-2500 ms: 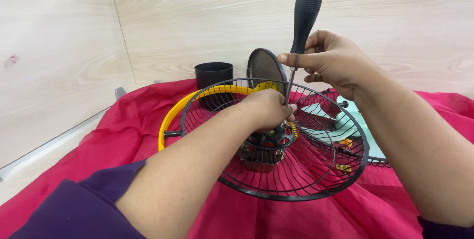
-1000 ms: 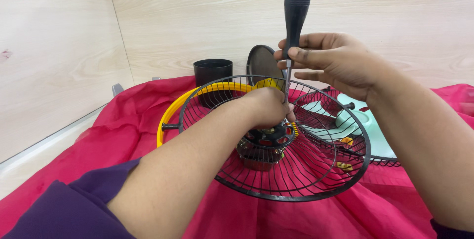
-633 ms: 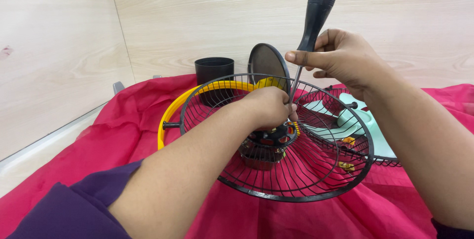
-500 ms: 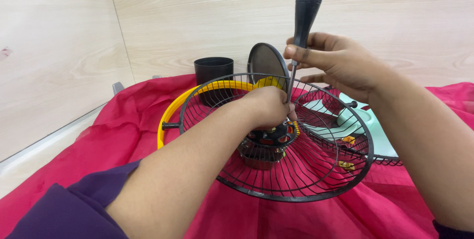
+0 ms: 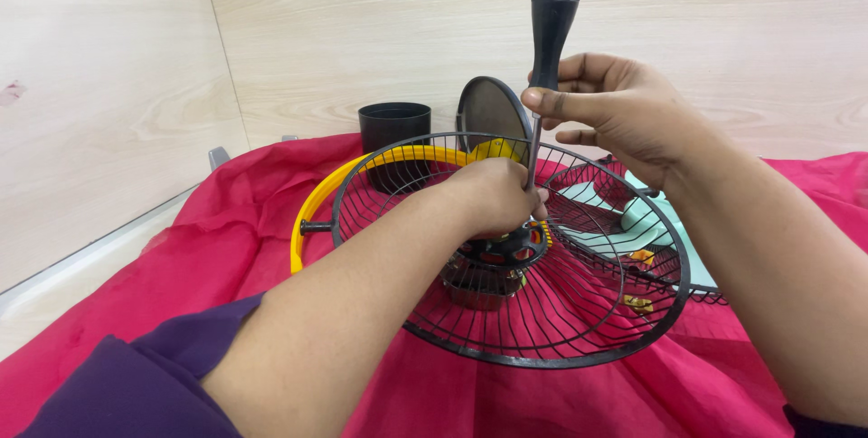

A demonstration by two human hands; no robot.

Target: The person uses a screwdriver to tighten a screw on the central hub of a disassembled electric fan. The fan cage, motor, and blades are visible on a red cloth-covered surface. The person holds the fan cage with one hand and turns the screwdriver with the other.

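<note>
Fingers of the right hand [image 5: 624,113] grip an upright black-handled screwdriver [image 5: 553,13]; the left hand [image 5: 493,194] closes over the motor hub [image 5: 493,266] inside the black wire fan guard [image 5: 579,329] on red cloth [image 5: 226,230].

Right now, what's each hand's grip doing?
Left hand: closed on the motor hub inside the wire guard.
Right hand: holding the screwdriver.

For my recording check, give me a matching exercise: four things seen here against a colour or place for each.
Things:
1. screwdriver
2. ring
3. cup
4. wire fan guard

Descriptions:
A. yellow, lying on the red cloth
B. black, standing by the wall
C. upright in the right hand
D. under the left hand

Pairs: 1-C, 2-A, 3-B, 4-D
</note>
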